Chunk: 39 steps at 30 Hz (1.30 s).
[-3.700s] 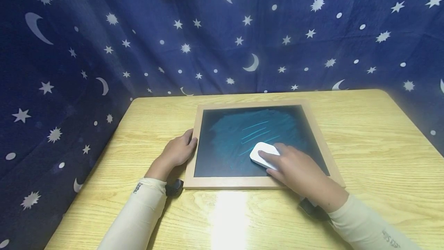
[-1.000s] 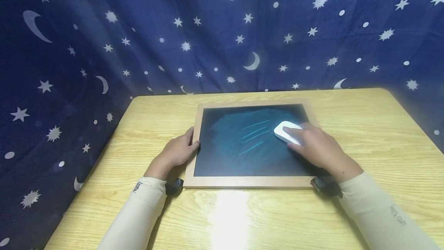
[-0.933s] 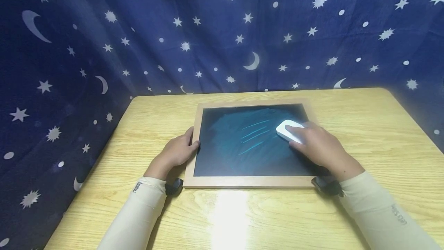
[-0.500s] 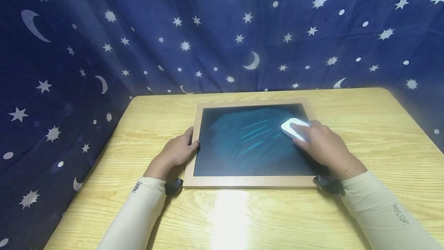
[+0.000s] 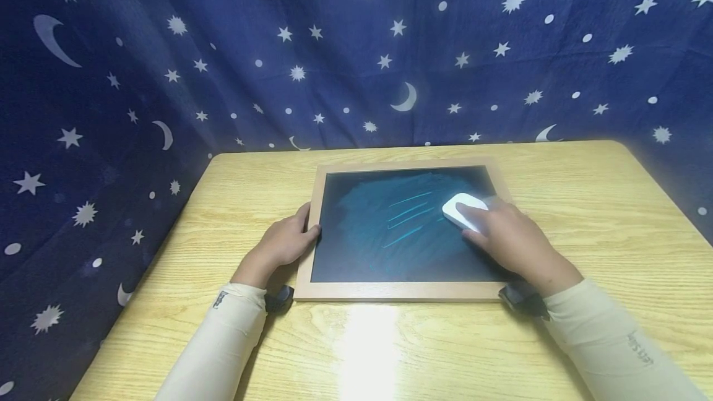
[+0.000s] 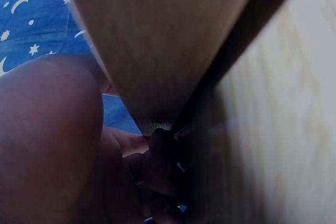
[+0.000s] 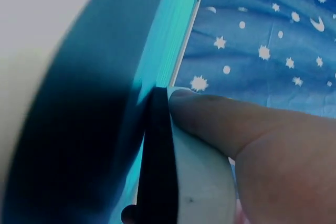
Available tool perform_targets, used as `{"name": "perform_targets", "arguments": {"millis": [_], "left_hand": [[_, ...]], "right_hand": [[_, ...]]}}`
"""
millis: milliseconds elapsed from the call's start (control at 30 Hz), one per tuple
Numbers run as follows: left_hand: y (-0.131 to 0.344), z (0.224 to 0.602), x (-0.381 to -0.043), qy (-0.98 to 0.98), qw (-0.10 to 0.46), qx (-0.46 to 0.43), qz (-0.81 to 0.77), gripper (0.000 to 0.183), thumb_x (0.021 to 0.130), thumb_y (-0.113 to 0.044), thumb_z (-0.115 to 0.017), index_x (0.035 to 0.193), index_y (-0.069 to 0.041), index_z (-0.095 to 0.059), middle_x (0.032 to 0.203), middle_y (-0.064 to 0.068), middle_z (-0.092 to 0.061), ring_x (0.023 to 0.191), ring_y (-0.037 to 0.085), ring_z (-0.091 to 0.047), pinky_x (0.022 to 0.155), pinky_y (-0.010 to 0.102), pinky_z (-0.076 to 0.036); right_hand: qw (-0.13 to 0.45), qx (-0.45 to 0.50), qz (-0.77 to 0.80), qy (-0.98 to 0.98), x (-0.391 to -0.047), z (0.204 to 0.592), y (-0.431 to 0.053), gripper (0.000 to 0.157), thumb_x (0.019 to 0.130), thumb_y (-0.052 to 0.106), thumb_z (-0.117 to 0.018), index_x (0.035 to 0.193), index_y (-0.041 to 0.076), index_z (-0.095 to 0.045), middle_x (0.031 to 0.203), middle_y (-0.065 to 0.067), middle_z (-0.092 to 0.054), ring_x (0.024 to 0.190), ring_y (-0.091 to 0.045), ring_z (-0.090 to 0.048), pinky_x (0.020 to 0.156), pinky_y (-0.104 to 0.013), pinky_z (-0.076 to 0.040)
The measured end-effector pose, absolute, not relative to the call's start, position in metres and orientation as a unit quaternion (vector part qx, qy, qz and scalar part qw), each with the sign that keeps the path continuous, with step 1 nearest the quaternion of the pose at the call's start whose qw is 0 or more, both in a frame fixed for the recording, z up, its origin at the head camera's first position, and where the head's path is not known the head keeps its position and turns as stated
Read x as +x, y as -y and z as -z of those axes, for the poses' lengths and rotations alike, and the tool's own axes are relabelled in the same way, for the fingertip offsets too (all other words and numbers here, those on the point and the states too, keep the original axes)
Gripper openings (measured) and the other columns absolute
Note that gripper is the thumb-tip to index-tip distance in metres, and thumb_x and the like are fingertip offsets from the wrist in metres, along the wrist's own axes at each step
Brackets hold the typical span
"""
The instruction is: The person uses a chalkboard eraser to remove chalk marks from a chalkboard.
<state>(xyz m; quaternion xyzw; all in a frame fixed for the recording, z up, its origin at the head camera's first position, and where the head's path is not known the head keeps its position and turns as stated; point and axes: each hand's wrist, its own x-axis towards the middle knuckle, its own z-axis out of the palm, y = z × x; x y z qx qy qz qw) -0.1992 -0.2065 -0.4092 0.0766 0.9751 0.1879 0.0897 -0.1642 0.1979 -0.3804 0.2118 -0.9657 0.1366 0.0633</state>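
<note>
A framed chalkboard [image 5: 356, 258] with a light wood rim lies on the table, its dark surface smeared with blue-green chalk. Several brighter chalk strokes [image 5: 409, 223] slant across its middle. My left hand [image 5: 284, 243] holds the frame's left side, thumb on the rim; in the left wrist view, curled fingers [image 6: 157, 166] meet the frame's edge [image 6: 152, 40] from below. My right hand [image 5: 515, 237] grips a white board eraser [image 5: 453, 208] on the right part of the board, index finger along its top. The right wrist view shows the eraser's dark pad [image 7: 160, 156] against the chalky surface.
The wooden table [image 5: 601, 221] extends around the board on all sides, with a bright glare patch [image 5: 367, 351] in front. A dark blue curtain [image 5: 334, 48] with stars and moons hangs behind and to the left. Dark wrist devices [image 5: 523, 300] sit under both wrists.
My right hand has carried the eraser from the board's lower middle up and right, then slightly back left in the last half second. The left hand stays on the frame.
</note>
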Motion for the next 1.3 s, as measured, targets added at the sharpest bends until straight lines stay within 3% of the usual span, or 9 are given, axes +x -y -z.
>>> {"name": "perform_targets", "arguments": {"millis": [333, 600, 933, 1300], "left_hand": [[0.206, 0.408, -0.199, -0.974, 0.096, 0.075, -0.189, 0.066, 0.101, -0.042, -0.04, 0.159, -0.016, -0.024, 0.136, 0.019, -0.062, 0.121, 0.041, -0.062, 0.098, 0.054, -0.048], [0.205, 0.408, -0.199, -0.974, 0.1, 0.074, -0.189, 0.067, 0.101, -0.044, -0.039, 0.16, -0.017, -0.022, 0.138, 0.018, -0.061, 0.123, 0.041, -0.061, 0.099, 0.054, -0.047], [0.206, 0.408, -0.199, -0.974, 0.098, 0.076, -0.188, 0.066, 0.101, -0.044, -0.04, 0.159, -0.017, -0.023, 0.136, 0.018, -0.063, 0.121, 0.041, -0.062, 0.097, 0.054, -0.048], [0.207, 0.408, -0.199, -0.975, 0.097, 0.075, -0.183, 0.067, 0.101, -0.043, -0.039, 0.159, -0.015, -0.023, 0.137, 0.02, -0.061, 0.122, 0.042, -0.061, 0.099, 0.054, -0.047]], "right_hand": [[0.086, 0.256, -0.125, 0.955, -0.147, 0.382, -0.174, 0.053, 0.087, 0.022, -0.076, 0.138, 0.017, -0.062, 0.107, -0.024, -0.064, 0.091, -0.037, -0.064, 0.08, -0.054, -0.053], [0.077, 0.28, -0.136, 0.947, -0.142, 0.382, -0.168, 0.055, 0.088, 0.023, -0.076, 0.141, 0.018, -0.06, 0.116, -0.024, -0.063, 0.102, -0.038, -0.064, 0.087, -0.054, -0.053], [0.089, 0.289, -0.133, 0.944, -0.142, 0.385, -0.167, 0.055, 0.087, 0.023, -0.077, 0.14, 0.018, -0.061, 0.113, -0.023, -0.063, 0.099, -0.037, -0.064, 0.085, -0.052, -0.053], [0.05, 0.261, -0.142, 0.953, -0.146, 0.383, -0.169, 0.057, 0.088, 0.031, -0.076, 0.142, 0.021, -0.059, 0.116, -0.022, -0.064, 0.106, -0.038, -0.065, 0.087, -0.055, -0.053]]}}
